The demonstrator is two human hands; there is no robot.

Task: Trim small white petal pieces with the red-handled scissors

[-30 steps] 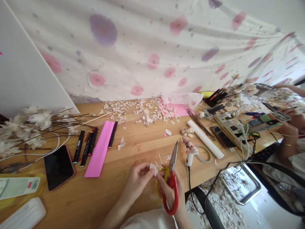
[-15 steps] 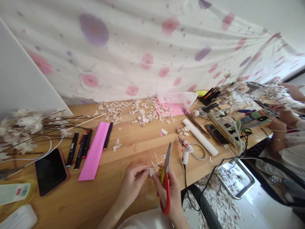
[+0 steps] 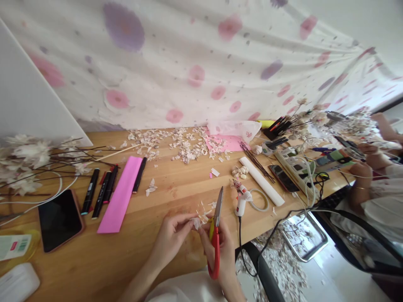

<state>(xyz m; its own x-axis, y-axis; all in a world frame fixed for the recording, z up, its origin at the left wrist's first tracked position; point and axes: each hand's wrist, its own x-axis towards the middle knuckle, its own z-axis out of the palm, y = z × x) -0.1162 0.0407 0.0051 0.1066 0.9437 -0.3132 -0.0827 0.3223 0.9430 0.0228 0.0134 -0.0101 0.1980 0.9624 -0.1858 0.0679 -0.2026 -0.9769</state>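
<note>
My left hand (image 3: 171,237) pinches a small pale paper petal (image 3: 197,223) between thumb and fingertips, just above the wooden table (image 3: 176,247). My right hand (image 3: 218,251) grips a pair of red-handled scissors (image 3: 215,256), with the closed steel blades (image 3: 218,206) pointing up and the yellow inner grip partly hidden by my fingers. The blades stand right next to the petal. Small paper scraps (image 3: 204,212) lie on the table just beyond my hands. A bright pink paper strip (image 3: 119,195) lies to the left.
Left of my hands are black markers (image 3: 90,192), a black phone (image 3: 59,220) and dried flower stems (image 3: 27,157). A glue gun (image 3: 242,202), white strip (image 3: 261,181) and power strip (image 3: 294,167) stand right. A co-worker's hands (image 3: 365,161) work at far right.
The whole scene has slid left and slightly up in view as my head turned. My hands have drawn closer together, and the scissors stand more upright. My hands hold the same things.
</note>
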